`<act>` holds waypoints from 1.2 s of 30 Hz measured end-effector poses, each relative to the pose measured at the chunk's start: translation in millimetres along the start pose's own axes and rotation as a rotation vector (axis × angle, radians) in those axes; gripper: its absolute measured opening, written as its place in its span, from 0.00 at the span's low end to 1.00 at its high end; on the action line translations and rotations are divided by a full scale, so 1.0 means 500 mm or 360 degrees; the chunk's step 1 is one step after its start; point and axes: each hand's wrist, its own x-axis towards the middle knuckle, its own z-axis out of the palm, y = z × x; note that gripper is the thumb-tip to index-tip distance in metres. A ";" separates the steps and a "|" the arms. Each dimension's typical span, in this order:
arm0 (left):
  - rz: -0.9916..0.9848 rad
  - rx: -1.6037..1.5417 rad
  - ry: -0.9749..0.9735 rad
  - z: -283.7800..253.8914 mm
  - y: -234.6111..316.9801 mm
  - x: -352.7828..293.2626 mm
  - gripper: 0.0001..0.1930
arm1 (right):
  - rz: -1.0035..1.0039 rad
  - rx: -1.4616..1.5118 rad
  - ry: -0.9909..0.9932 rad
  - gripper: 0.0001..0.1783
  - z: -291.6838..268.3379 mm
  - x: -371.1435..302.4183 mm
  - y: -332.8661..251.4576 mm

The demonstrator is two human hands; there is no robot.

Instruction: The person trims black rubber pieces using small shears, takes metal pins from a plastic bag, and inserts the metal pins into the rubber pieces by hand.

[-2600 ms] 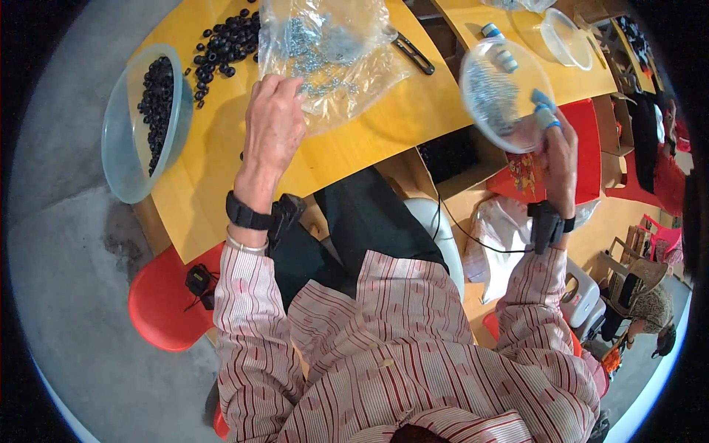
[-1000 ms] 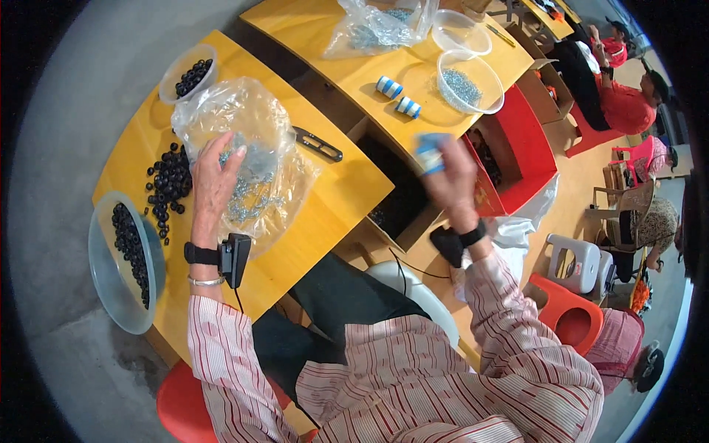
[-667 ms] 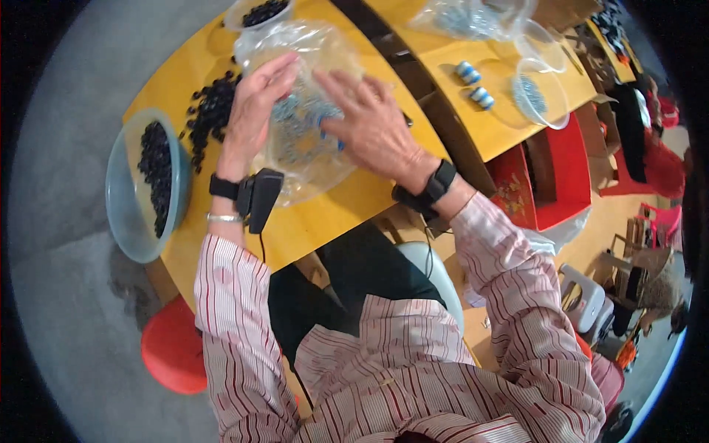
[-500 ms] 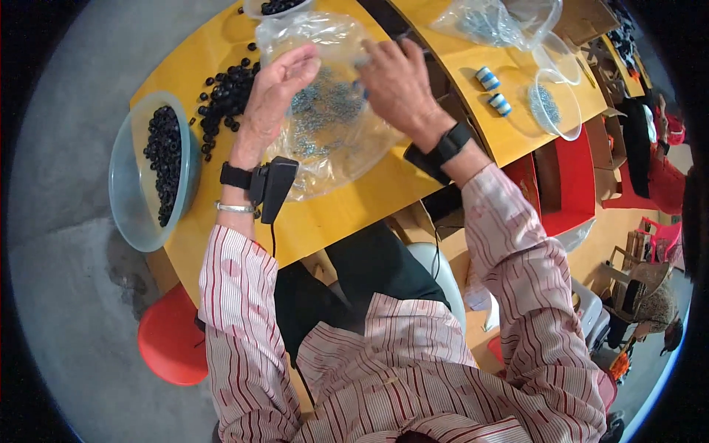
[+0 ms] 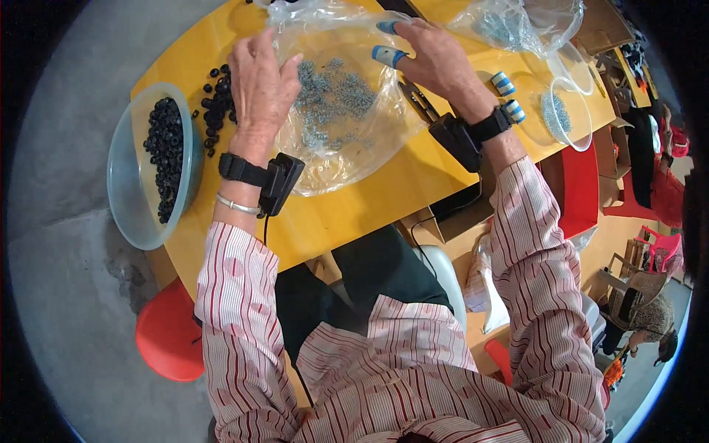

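Observation:
A clear plastic bag (image 5: 347, 166) lies spread on the yellow table, with many small blue-grey metal pieces (image 5: 336, 96) heaped on it. My left hand (image 5: 260, 92) is over the bag's left edge, beside a pile of small black round parts (image 5: 216, 111). Its thumb stands apart from its fingers, and I see nothing held. At the bag's upper right is my right hand (image 5: 443, 66), fingers spread and holding nothing visible. Blue-and-white wrapping (image 5: 388, 56) covers its thumb and a fingertip.
A translucent tub (image 5: 122, 173) of black parts stands at the table's left edge. On the right table are two blue-and-white striped rolls (image 5: 503, 83), a clear container (image 5: 583, 133) with small metal pieces, and another plastic bag (image 5: 517, 33). A red stool (image 5: 166, 332) stands lower left.
My hands have moved apart. The right one has gone up and right with fingers spreading; the left one has shifted slightly left and turned, its back now showing.

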 end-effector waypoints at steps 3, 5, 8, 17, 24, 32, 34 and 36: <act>-0.0328 0.0238 -0.0158 0.000 -0.005 -0.001 0.25 | -0.0206 -0.0440 0.0177 0.19 0.019 0.000 0.002; -0.0790 -0.0251 -0.0734 -0.010 -0.011 0.014 0.27 | -0.0121 -0.0310 -0.0227 0.18 0.014 0.014 0.004; -0.0902 -0.0218 -0.0949 -0.007 -0.044 0.012 0.37 | 0.0032 -0.0013 -0.0215 0.19 0.006 0.035 0.000; -0.0877 -0.0250 -0.1474 -0.077 -0.029 -0.061 0.27 | 0.0029 -0.0303 -0.0353 0.23 -0.051 -0.033 -0.088; -0.1098 -0.0644 -0.1435 -0.065 -0.055 -0.139 0.09 | -0.0517 -0.0447 0.0267 0.16 -0.039 -0.110 -0.112; -0.1493 -0.1370 -0.1156 -0.104 0.014 -0.151 0.09 | -0.0531 0.0052 -0.0353 0.24 0.053 -0.222 -0.229; -0.1645 -0.1601 -0.1060 -0.095 0.019 -0.166 0.10 | -0.0431 0.0200 -0.0432 0.24 0.058 -0.230 -0.237; -0.1792 -0.1835 -0.0963 -0.090 0.034 -0.172 0.11 | -0.0491 0.0171 -0.0447 0.23 0.061 -0.233 -0.241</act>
